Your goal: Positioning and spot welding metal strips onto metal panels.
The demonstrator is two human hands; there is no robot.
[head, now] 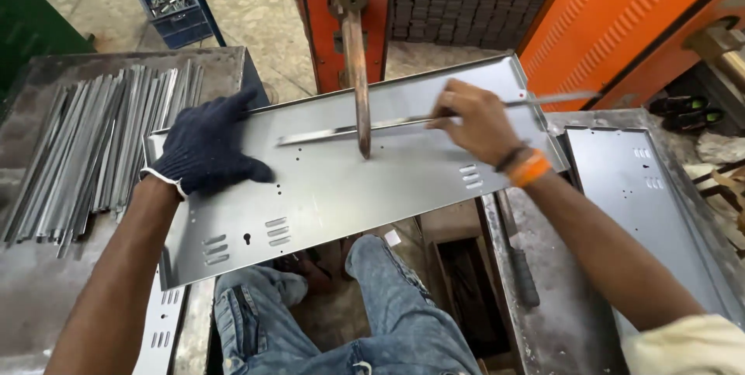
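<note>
My gloved left hand point(206, 150) lies spread flat on the panel point(349, 189); right hand point(477, 120) pinches the strip point(349, 131), which I reckon could skew under the electrode point(358, 72).

Dark navy knit glove on the left hand point(208, 148), orange wristband point(530, 169), grey steel panel point(349, 189), orange machine housing point(621, 18).

left desk point(31, 297): grey, scuffed metal top. bundle of thin metal strips point(93, 150) lies directly on it, just left of the gloved left fingers point(237, 103). right desk point(559, 321): worn grey steel, carrying a flat perforated sheet panel point(644, 204), below and right of the bare right fingers point(442, 115).
</note>
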